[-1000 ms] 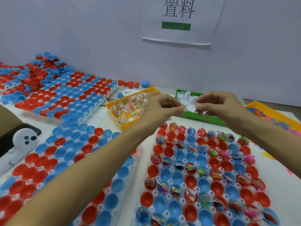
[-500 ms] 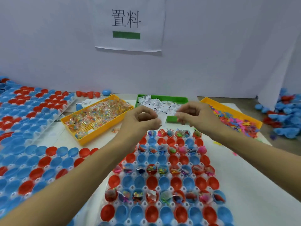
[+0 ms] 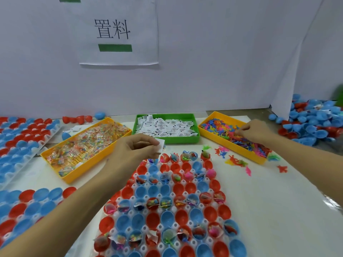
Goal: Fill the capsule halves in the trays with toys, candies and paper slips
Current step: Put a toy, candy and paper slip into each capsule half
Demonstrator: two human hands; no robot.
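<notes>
Roughly half done, I'd guess: clear plastic capsule tray [image 3: 239, 243] has alternate rows empty. Left hand [image 3: 137, 147] pinches white paper slip [image 3: 161, 142] over tray's far edge; right hand [image 3: 255, 130] grasps toys in orange toy bin [image 3: 206, 130].

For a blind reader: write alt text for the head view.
The left hand pinches a paper slip above the capsule tray while the right hand reaches into the yellow toy bin. A green slip bin and a yellow candy bin sit behind.
</notes>
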